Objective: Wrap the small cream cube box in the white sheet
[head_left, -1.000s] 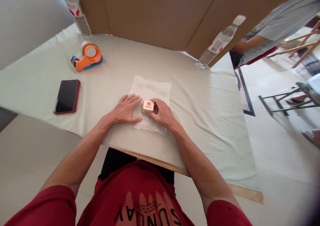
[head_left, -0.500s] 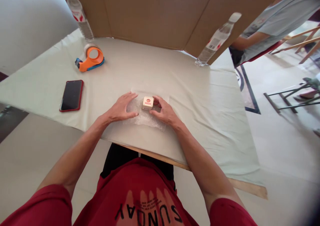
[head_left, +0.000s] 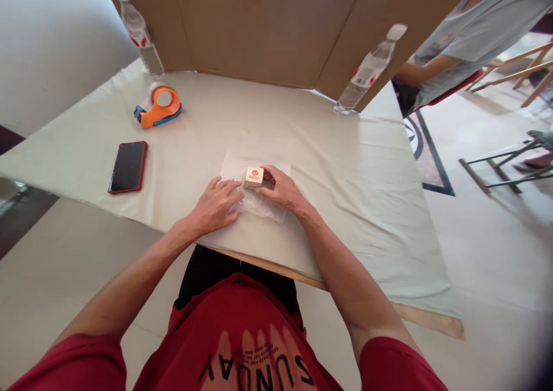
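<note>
A small cream box with red print on top sits on a sheet of clear bubble wrap near the table's front edge. My right hand holds the box from its right side, thumb at the near corner and fingers at the far one. Palm down, my left hand lies over the left edge of the wrap. Its fingers are apart, a little left of the box, with nothing in them.
An orange tape dispenser and a red-cased phone lie to the left. Water bottles stand at left and right before a cardboard panel. A person in a grey shirt sits beyond the table's right side.
My left hand has moved back toward me and lowered onto the wrap's left edge, its fingers less widely spread. My right hand stays at the box, which has hardly moved.
</note>
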Tool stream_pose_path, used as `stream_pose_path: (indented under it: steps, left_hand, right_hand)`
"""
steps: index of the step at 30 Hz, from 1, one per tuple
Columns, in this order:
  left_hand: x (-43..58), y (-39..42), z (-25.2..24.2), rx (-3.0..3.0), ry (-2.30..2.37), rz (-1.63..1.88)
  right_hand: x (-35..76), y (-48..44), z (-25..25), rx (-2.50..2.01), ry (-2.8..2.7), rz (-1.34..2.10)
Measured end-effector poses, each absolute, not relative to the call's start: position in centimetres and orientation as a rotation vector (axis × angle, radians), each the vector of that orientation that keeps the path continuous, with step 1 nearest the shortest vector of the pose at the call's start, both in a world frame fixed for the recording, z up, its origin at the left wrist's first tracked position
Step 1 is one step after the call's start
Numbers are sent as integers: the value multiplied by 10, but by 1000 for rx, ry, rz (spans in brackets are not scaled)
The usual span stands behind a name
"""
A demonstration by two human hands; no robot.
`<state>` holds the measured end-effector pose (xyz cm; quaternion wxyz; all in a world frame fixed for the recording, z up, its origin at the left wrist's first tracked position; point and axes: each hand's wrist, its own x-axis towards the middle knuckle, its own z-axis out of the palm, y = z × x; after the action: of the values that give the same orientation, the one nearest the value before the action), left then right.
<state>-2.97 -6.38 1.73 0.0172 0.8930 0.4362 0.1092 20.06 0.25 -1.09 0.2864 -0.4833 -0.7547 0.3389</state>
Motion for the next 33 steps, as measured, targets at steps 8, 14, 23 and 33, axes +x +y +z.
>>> stream_pose_path:
  steps: [8, 14, 23, 33]
  left_hand:
    - [-21, -66, 5, 2885, 1378, 571]
    - [-12, -56, 2, 2790, 1399, 931]
    - [-9, -46, 10, 2555, 1365, 908]
    - [-5, -26, 23, 2211, 1391, 885]
  right_hand:
    - [200, 2, -3, -1319, -2007, 938]
    - [201, 2, 5, -1258, -2009, 1032]
    - [209, 13, 9, -1250, -1911, 1227]
    - [226, 19, 16, -1139, -1990, 1326]
